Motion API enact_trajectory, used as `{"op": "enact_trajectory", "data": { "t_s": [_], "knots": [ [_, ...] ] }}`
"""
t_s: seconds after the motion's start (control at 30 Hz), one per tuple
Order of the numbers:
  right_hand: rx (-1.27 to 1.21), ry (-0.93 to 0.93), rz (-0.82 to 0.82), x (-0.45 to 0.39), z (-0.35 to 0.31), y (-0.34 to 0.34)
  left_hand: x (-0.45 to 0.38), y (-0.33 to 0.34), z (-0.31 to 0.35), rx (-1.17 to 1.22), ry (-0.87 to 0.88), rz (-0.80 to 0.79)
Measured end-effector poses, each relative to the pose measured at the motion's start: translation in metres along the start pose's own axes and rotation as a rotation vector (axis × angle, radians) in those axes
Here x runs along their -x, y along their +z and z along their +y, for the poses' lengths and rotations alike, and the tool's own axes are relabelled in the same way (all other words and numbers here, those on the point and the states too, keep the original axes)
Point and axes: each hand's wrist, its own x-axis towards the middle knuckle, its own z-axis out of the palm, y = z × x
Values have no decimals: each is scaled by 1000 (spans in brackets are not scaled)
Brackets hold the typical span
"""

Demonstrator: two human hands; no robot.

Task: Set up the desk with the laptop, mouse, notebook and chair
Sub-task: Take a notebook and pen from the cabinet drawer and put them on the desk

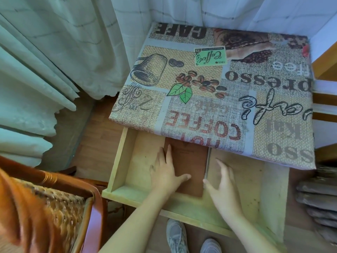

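Observation:
A small desk (273, 114) covered with a coffee-print cloth stands by the curtains, its wooden drawer (127, 161) pulled out towards me. A brown notebook (191, 161) lies flat in the drawer, its far end under the desk's edge. My left hand (166, 172) rests flat on the notebook's left side, fingers spread and thumb across the cover. My right hand (222, 181) hovers open just right of the notebook, thumb near its right edge. A thin dark pen (207, 161) lies along that edge. A wicker chair (60, 207) with a reddish frame stands at the lower left.
Pale curtains (54, 52) hang to the left and behind the desk. A wooden frame (324, 106) stands to the right of the desk, with grey ribbed objects (317, 198) below it. My two grey shoes (176, 236) stand on the wooden floor under the drawer.

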Motion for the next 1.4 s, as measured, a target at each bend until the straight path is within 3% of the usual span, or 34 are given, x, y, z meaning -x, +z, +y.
{"op": "enact_trajectory", "data": {
  "t_s": [0.1,0.23,0.43,0.63,0.87,1.4],
  "knots": [
    [-399,305,-8,-18,-4,10,0,2,-1,226,21,130],
    [-511,388,-36,-30,-9,13,-3,0,-6,443,-3,205],
    [-493,450,-72,-38,-11,14,-15,-1,-12,697,-121,148],
    [-543,467,-108,-38,-11,7,-8,-20,-19,1096,-119,-91],
    [-568,442,-213,-34,-8,-7,-1,-37,-28,1177,-113,-257],
    [-685,364,-325,6,-35,-30,41,-75,-46,1185,-121,-322]
  ]
}}
